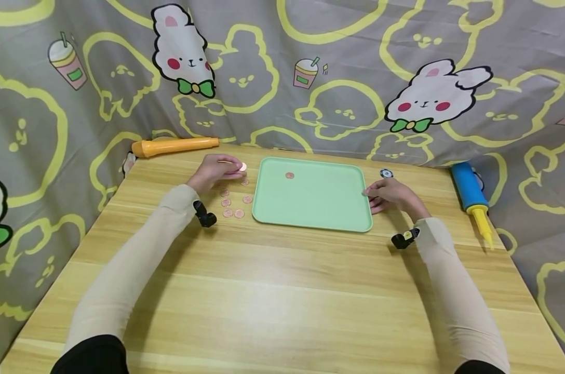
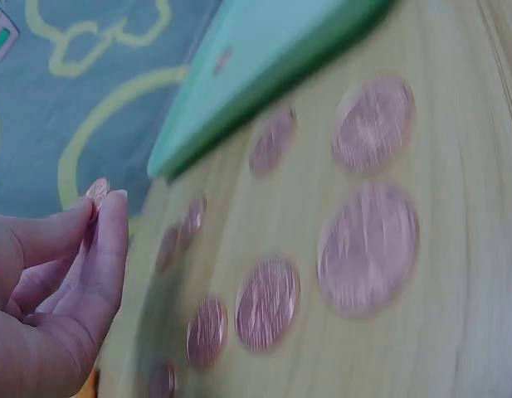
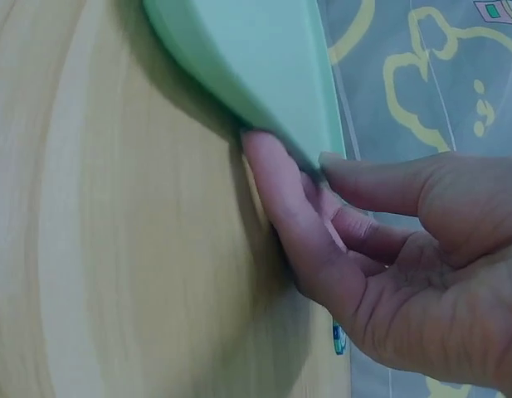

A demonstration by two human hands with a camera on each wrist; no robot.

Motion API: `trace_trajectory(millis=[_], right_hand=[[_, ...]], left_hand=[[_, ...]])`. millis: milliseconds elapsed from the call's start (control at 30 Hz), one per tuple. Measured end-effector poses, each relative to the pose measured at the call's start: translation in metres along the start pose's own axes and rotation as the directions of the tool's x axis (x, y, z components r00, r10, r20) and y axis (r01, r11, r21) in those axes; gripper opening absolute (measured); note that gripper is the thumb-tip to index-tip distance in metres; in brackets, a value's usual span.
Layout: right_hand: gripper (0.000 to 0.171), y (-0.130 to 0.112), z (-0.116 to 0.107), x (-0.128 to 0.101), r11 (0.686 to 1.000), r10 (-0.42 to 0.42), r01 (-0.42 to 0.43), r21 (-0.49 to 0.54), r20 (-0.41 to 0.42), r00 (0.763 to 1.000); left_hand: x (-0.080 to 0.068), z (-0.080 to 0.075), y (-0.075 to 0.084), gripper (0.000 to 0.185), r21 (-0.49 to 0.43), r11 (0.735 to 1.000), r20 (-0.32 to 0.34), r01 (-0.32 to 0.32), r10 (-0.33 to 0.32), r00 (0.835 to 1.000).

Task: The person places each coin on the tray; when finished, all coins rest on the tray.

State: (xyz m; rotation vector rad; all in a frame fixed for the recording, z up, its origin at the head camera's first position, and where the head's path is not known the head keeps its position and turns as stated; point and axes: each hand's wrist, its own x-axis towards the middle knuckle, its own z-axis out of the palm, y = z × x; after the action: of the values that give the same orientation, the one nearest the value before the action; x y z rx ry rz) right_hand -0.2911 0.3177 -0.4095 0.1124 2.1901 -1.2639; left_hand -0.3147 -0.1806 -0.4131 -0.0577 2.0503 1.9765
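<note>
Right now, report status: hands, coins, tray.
Left hand pinches one coin. Right hand grips tray edge. One coin on tray; loose coins left of it.

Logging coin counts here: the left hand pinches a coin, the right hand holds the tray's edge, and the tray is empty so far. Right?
Not quite: the green tray already holds one coin, as the head view shows. The rest stands.

- We are sitting at a home play corner: a cartoon-rabbit cloth (image 1: 310, 78) is hanging as backdrop.
- We are facing a wooden table (image 1: 282, 291) bearing toy pumps (image 1: 469, 200).
</note>
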Motion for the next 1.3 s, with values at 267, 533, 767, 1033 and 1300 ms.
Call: trace_trajectory(millis=[267,533,767,1033,1300], right_hand=[[0.042,0.001,0.005,-0.006,0.997,-0.030,0.033,0.070,-0.037,0.999],[0.046,0.002,0.012,-0.008,0.995,-0.079,0.084,0.059,-0.087,0.993],[0.044,0.000,0.014,-0.008,0.996,-0.072,0.077,0.050,-0.096,0.993],[0.045,0.000,0.012,-0.006,0.996,-0.071,0.076,0.044,-0.099,0.993],[0.044,-0.001,0.013,-0.005,0.998,-0.055,0.059,0.031,-0.098,0.994]], left_hand=[[-0.004,0.035,0.007,0.030,0.008,1.000,0.064,0.029,-0.029,0.998],[0.002,0.070,-0.003,0.025,0.102,0.994,0.080,-0.049,0.040,0.996],[0.008,0.099,-0.010,0.014,0.205,0.974,0.086,-0.102,0.086,0.993],[0.012,0.118,-0.015,0.013,0.271,0.955,0.042,-0.120,0.112,0.993],[0.014,0.121,-0.019,0.011,0.427,0.893,0.034,-0.141,0.139,0.990]])
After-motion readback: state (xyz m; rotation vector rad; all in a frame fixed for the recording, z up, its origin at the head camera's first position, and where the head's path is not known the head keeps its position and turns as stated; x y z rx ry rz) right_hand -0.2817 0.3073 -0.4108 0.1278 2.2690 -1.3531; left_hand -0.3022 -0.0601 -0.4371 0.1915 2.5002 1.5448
